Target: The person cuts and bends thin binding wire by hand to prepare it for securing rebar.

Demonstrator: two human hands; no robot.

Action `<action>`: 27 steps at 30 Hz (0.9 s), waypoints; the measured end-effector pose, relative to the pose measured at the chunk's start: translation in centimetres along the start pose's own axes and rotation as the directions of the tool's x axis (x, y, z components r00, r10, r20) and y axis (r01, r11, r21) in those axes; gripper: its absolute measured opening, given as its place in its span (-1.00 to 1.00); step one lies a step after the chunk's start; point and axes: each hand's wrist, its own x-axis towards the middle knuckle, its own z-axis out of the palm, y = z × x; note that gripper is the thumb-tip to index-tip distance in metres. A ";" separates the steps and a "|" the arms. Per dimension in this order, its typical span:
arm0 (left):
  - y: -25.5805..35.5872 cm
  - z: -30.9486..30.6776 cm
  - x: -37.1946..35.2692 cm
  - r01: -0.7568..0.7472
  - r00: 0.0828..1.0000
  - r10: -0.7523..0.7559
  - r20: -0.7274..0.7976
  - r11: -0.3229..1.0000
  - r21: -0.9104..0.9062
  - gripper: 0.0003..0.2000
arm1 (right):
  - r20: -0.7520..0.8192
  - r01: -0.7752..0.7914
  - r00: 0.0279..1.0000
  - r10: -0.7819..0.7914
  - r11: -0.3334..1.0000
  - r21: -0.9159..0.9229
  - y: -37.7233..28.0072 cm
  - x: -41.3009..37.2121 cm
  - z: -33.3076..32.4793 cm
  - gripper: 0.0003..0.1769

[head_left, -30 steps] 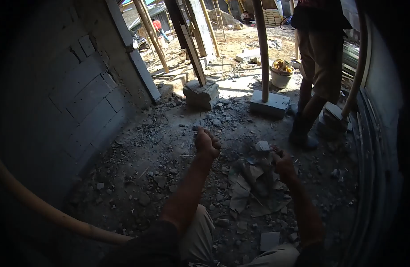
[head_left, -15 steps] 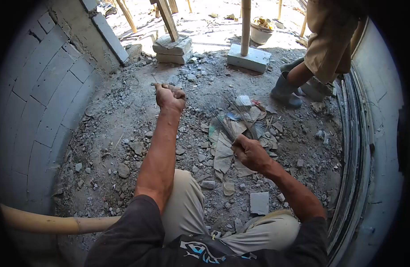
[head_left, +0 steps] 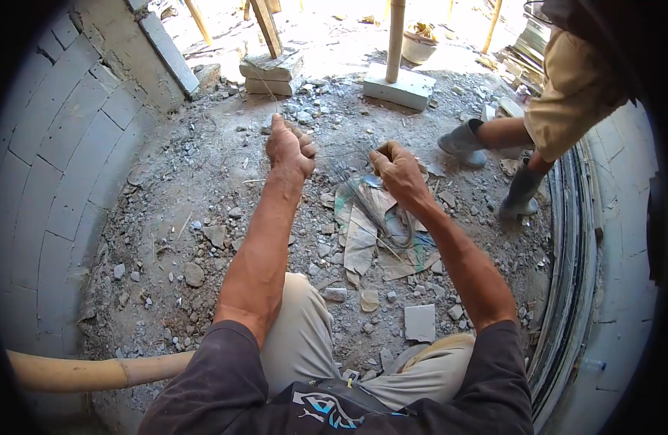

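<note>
In front of me my left hand point(head_left: 289, 148) is closed in a fist around a thin wire point(head_left: 339, 154), part of which rises past the thumb. My right hand point(head_left: 398, 170) pinches the wire's other side, so it spans the gap between both hands. Just below the right hand, a bundle of thin grey wires point(head_left: 377, 217) lies bent over a torn paper sack point(head_left: 359, 246) on the rubble.
A person in grey boots point(head_left: 519, 192) stands at the right, beside long strips point(head_left: 566, 239) along the wall. Block walls point(head_left: 66, 167) rise at left. Posts stand on white blocks point(head_left: 399, 88) ahead. A bamboo pole point(head_left: 102, 370) lies at lower left.
My right hand has let go of the wire bundle, moved up and taken the thin wire near my left hand. The bundle now lies on the sack. The other person's legs have shifted apart.
</note>
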 end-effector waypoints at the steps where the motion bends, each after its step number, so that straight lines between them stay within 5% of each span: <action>1: 0.6 -0.4 0.6 -0.043 0.998 0.043 -0.046 0.999 0.008 -0.54 | 0.026 0.082 0.996 -0.083 0.996 0.039 -0.3 -0.8 0.7 -0.73; 4: 1.1 -1.1 0.7 -0.071 0.989 0.074 -0.126 0.997 0.028 -0.54 | 0.283 0.392 0.885 -0.371 0.920 -0.020 -1.0 -5.7 4.4 -0.78; 6: 0.5 -0.3 0.1 -0.035 0.990 0.041 -0.133 0.998 0.049 -0.54 | 0.404 0.549 0.817 -0.412 0.771 -0.324 2.4 -3.8 5.8 -0.79; 8: 0.3 0.3 -0.2 -0.022 0.991 0.031 -0.130 0.997 0.073 -0.54 | 0.223 0.154 0.973 -0.067 0.905 -0.397 3.4 -1.5 5.2 -0.79; 9: 0.2 0.2 -0.3 -0.013 0.992 0.021 -0.123 0.998 0.068 -0.54 | 0.150 -0.041 0.984 0.093 0.947 -0.317 2.5 -0.7 4.1 -0.77; 12: 0.7 -0.6 0.3 -0.036 0.995 0.039 -0.091 0.999 0.038 -0.54 | -0.116 -0.007 0.993 0.023 0.990 0.140 3.4 0.7 3.1 -0.74; 16: 1.2 -0.7 0.5 -0.091 0.986 0.097 -0.138 0.994 0.053 -0.54 | -0.039 0.062 0.998 -0.049 0.847 0.527 -0.9 -4.0 4.5 -0.77; 19: 1.1 -0.4 0.0 -0.093 0.992 0.097 -0.085 0.994 0.052 -0.54 | 0.129 0.431 0.886 -0.446 0.893 0.128 0.7 -5.7 6.4 -0.80; 21: 0.8 0.1 -0.7 -0.085 0.995 0.089 -0.052 0.993 0.076 -0.54 | 0.324 0.550 0.813 -0.484 0.821 -0.154 2.9 -4.9 6.8 -0.82; 24: 0.3 0.9 -2.0 -0.076 0.997 0.080 -0.022 0.990 0.118 -0.54 | 0.241 0.148 0.968 -0.069 0.933 -0.328 4.1 -1.9 5.6 -0.80; 27: 0.5 0.9 -2.3 -0.083 0.996 0.084 -0.001 0.989 0.123 -0.54 | -0.035 -0.064 0.998 0.061 0.995 -0.071 3.3 -0.3 3.6 -0.78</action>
